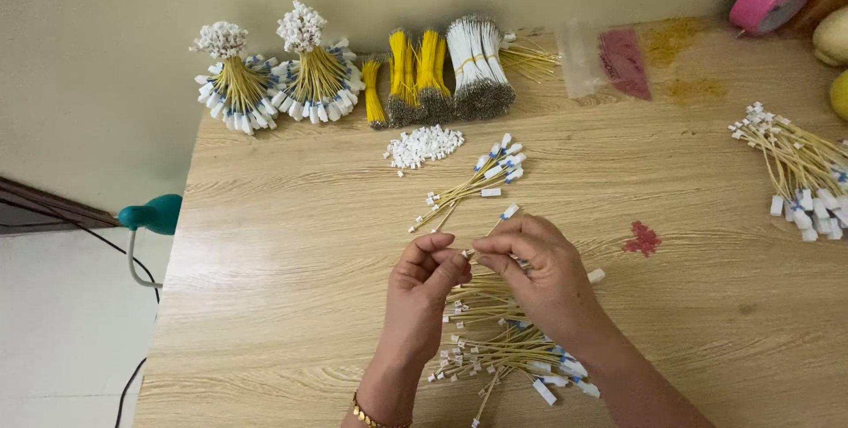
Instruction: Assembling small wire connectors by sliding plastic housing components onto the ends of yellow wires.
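Your left hand (424, 273) and right hand (530, 260) meet at the centre of the frame, fingertips pinched narrow on one thin yellow wire (495, 227) whose white tag end pokes up past your right fingers. By its look the wire is very light, limp and easy to kink, and the tiny white connector at the tip is slick, so hold the wire close behind the tip, not mid-length.

Just below your hands lies a loose heap of tagged wires (503, 353), partly under your right wrist; the strands cross and could snag. Just above your hands sits a small fan of wires (473, 182), and above that a pile of white connectors (424, 145). Along the upper edge of the wooden table (283, 304) stand tied bundles (300, 75) and yellow wire bunches (420, 79). Another sheaf (795, 167) lies at the right edge, a red stain (642, 239) nearer you.
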